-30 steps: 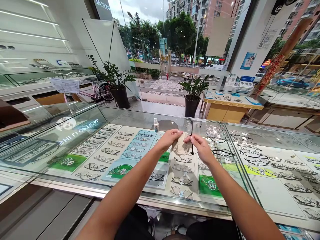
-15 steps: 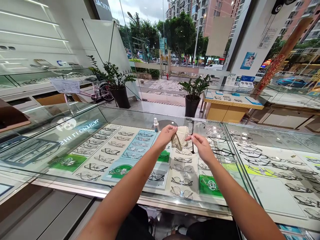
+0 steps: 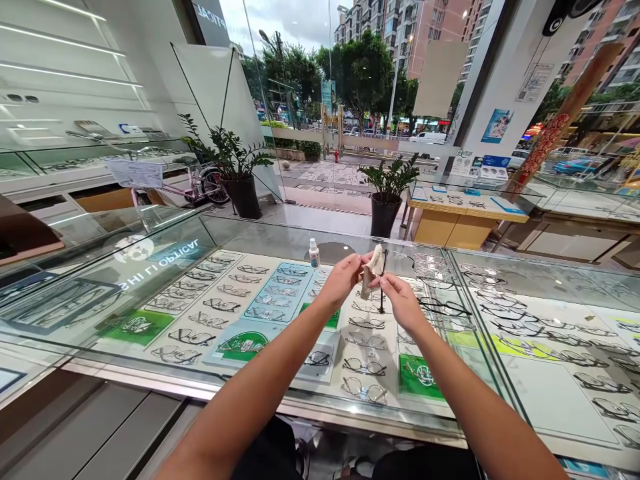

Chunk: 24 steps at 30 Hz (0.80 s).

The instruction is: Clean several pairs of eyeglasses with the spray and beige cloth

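A pair of dark-framed glasses (image 3: 382, 298) is held on end above the glass-topped bench (image 3: 255, 239), pinched in the fingers of the right hand (image 3: 404, 303). Just beside it, a pale cloth (image 3: 371, 272) is gripped, bunched, in the closed fingers of the left hand (image 3: 344, 279); whether a lens is touched by it cannot be told. Beyond the left hand, a small white bottle (image 3: 314, 254) is stood on the bench. Under the glass, display frames (image 3: 364, 367) are laid in rows.

Free room left of the white bottle (image 3: 314, 254), upright obstacle near the left hand (image 3: 344, 280)
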Tool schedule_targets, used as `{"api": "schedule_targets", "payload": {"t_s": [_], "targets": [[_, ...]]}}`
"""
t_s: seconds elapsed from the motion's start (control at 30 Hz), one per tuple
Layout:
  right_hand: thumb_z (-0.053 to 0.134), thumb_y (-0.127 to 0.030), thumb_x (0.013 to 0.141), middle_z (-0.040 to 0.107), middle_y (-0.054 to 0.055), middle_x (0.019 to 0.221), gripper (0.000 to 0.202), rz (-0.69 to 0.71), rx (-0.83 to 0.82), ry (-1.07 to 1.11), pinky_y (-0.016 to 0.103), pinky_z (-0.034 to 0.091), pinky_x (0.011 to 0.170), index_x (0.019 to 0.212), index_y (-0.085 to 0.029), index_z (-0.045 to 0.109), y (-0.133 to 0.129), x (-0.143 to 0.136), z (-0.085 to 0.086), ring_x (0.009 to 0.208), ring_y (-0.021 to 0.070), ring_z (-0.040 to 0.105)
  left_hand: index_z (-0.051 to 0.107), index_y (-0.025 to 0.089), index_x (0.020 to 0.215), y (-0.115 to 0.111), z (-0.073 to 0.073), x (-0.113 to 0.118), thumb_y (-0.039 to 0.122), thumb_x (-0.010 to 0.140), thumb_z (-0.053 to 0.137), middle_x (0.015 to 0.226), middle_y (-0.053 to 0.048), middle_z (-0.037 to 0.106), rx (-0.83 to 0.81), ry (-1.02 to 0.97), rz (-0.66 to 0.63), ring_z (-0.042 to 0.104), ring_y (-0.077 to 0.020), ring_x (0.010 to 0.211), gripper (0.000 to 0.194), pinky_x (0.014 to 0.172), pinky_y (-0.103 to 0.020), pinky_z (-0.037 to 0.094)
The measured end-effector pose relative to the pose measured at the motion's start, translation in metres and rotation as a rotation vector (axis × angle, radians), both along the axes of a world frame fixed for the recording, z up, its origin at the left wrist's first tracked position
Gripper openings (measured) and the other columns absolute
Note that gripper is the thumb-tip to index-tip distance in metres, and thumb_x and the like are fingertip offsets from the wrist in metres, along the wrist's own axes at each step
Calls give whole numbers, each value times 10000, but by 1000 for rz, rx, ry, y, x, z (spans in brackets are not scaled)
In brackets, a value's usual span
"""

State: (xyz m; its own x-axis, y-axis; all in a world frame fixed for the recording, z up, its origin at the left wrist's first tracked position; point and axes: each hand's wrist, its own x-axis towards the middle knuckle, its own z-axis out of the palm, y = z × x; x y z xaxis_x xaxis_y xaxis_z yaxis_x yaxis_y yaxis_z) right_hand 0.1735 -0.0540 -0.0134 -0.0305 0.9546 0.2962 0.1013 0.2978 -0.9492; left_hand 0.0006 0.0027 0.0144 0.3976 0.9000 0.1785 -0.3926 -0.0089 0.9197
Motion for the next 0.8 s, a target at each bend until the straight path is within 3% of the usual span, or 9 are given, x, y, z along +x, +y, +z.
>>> {"api": "schedule_targets", "payload": {"t_s": [0.17,0.33,0.47,0.57,0.8], "targets": [[617,-691,995,754,60,1008,482,57,19,-3,420,431,1025,948,-234,759,-1,-3,1,1058,287,648,696,176,968,3,-7,2,516,744,947,1346,-128,736,37,-6,109,669,-222,1166,479,1006,-349,498],[592,-670,1031,750,62,1036,474,122,50,-12,404,439,1033,964,-231,760,-4,-5,1,1056,272,650,666,179,1108,4,-9,2,461,654,1010,1144,-81,739,-2,18,164,675,-178,1034,635,910,-305,510],[574,-664,1047,755,62,1048,483,138,69,-36,393,440,1018,981,-229,775,-3,-4,1,1047,264,652,657,162,1145,0,-6,3,530,641,1005,974,-38,724,-63,63,90,637,-131,767,714,682,-267,477],[591,-686,1030,757,60,1017,500,163,57,-16,394,446,1021,973,-224,773,-1,-3,1,1050,267,657,678,147,1091,-3,-2,3,574,678,976,838,-5,699,-43,84,16,569,-94,618,664,610,-256,426],[635,-783,951,752,55,958,579,172,3,32,394,462,1018,917,-221,768,0,-2,7,1036,263,646,685,146,1028,-6,9,-1,507,689,994,675,46,596,-83,38,-157,504,-70,578,585,590,-221,371]]}}
